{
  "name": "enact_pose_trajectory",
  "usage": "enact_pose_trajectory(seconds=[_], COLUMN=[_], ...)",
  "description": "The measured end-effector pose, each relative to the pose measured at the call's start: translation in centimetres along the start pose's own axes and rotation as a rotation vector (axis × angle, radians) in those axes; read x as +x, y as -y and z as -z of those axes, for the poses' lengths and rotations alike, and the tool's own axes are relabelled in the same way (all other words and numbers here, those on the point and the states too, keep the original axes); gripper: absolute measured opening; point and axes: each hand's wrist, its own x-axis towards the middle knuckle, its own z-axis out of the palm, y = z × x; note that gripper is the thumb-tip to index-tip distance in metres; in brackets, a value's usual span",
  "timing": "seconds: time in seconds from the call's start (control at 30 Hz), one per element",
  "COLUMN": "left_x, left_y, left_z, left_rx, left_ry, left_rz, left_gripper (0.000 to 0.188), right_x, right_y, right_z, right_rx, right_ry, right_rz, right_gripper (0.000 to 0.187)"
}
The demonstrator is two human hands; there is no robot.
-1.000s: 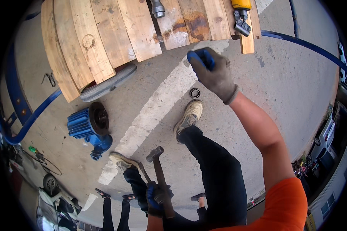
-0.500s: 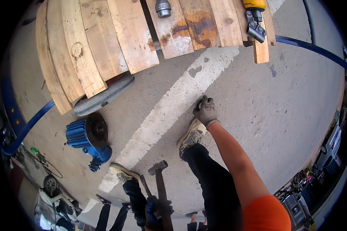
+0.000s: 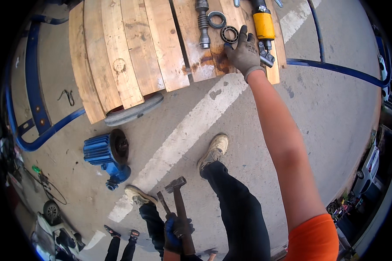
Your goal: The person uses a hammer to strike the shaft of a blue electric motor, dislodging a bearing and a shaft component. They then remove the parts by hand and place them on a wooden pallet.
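Observation:
My right hand (image 3: pixel 244 53), in a grey work glove, rests over the wooden slatted top (image 3: pixel 161 48) with its fingers apart. A ball bearing (image 3: pixel 223 37) lies between its thumb and forefinger, apparently not gripped. Just beyond that is a grey metal ring (image 3: pixel 210 21), beside a ribbed metal shaft (image 3: pixel 203 26). Right of the hand lies a yellow cylindrical tool (image 3: pixel 264 26) with a dark jointed end. Low in the view, my left hand (image 3: pixel 171 230), in a dark blue glove, is closed round a hammer (image 3: pixel 177 191) and a narrow chisel-like bar (image 3: pixel 164 202).
A blue finned motor (image 3: pixel 98 149) stands on the concrete floor, left of my feet. Under the slats shows a tyre (image 3: pixel 137 111). Blue tube rails (image 3: pixel 339 66) run along both sides. Another person's feet (image 3: pixel 134 235) are at the lower left.
My right hand has moved from beside my shoe, where it held a dark ring, up and forward onto the slats; its fingers have spread. More of the slatted top shows. My left hand keeps its hold.

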Motion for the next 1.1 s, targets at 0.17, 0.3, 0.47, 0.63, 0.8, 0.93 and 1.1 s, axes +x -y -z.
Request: enact_pose_trajectory(seconds=[0.17, 0.3, 0.47, 0.63, 0.8, 0.93, 1.1], left_x=[-2.6, -5.5, -9.5, -10.4, -8.7, -0.5, 3.7], left_y=[-1.0, -2.2, -4.7, -8.8, -14.3, -16.6, -17.7], left_z=[1.7, 3.0, 6.3, 12.1, 14.8, 22.1, 25.1], left_rx=[-0.046, -0.171, -0.264, -0.042, 0.116, 0.247, 0.247], left_ry=[0.08, 0.204, 0.261, 0.163, 0.056, 0.054, -0.064], left_rz=[0.006, 0.035, 0.014, -0.015, 0.008, 0.063, 0.138], left_gripper=[0.059, 0.059, 0.053, 0.049, 0.036, 0.043, 0.056], right_x=[-12.9, -30.2, -47.6, -54.5, -48.1, -40.9, -39.5], right_y=[1.9, 3.7, 12.8, 22.2, 30.2, 33.7, 37.4], right_z=[4.8, 4.0, 5.2, 4.8, -5.6, -17.0, -26.2], right_rx=[0.546, 0.42, 0.494, 0.523, 0.597, 0.529, 0.395], right_ry=[0.102, 0.598, 1.098, 1.174, 0.811, 0.716, 0.676], right_rz=[-0.057, -0.044, -0.079, -0.274, -0.135, 0.129, 0.408], right_gripper=[0.072, 0.066, 0.05, 0.061, 0.087, 0.089, 0.081])
